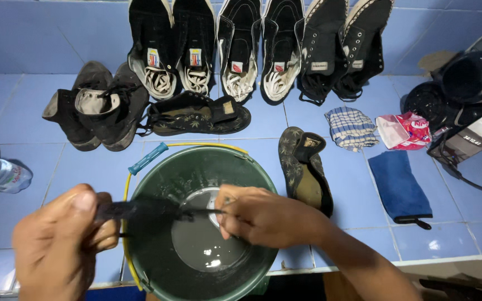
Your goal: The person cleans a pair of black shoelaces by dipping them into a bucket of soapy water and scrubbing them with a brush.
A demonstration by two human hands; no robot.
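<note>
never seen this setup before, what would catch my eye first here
Front and centre, the left hand and right hand stretch a dark shoelace over a green bucket with a little water at its bottom. Behind it, a row of black high-top sneakers leans on the blue tiled wall, and a blue towel lies at right.
</note>
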